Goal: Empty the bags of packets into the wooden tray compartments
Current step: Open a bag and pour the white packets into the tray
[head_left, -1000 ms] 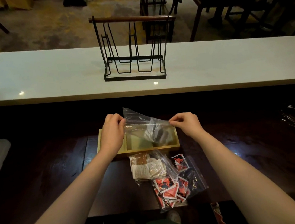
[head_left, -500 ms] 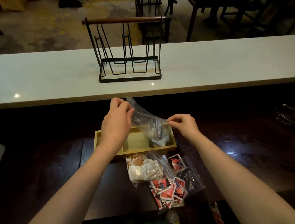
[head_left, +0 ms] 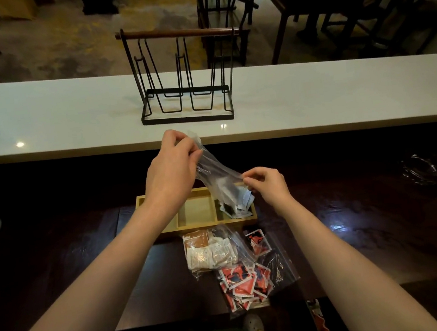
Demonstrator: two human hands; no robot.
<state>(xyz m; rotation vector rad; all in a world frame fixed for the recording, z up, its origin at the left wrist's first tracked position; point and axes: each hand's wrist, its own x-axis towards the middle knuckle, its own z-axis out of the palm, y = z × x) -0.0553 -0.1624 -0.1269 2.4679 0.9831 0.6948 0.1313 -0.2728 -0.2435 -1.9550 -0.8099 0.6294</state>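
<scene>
From the head camera, the left hand (head_left: 170, 168) pinches the closed bottom end of a clear, soft plastic bag (head_left: 214, 171) and holds it up high. The right hand (head_left: 267, 184) pinches the side of the bag near its open mouth, low down over the tray. The bag is tipped so the mouth points down.

To do this step well, I think the mouth should stay right over one box of the tray. A little shake from the top hand would help the last packets slide out. The low hand should keep the mouth open and steady, so nothing falls on the table.

The long, light wooden tray with three boxes (head_left: 165, 232) sits on the dark wooden table (head_left: 58, 251), just past the other bags. Small pale blue-grey packets (head_left: 239, 205) are dropping into its right box. The middle box looks bare. The left box is partly hidden by the left arm.

Near the tray lie two more clear bags. One bag of white and brown packets (head_left: 211, 252) touches the tray's near side. One bag of red and white packets (head_left: 248, 281) lies closer to the person. Both look full.
</scene>
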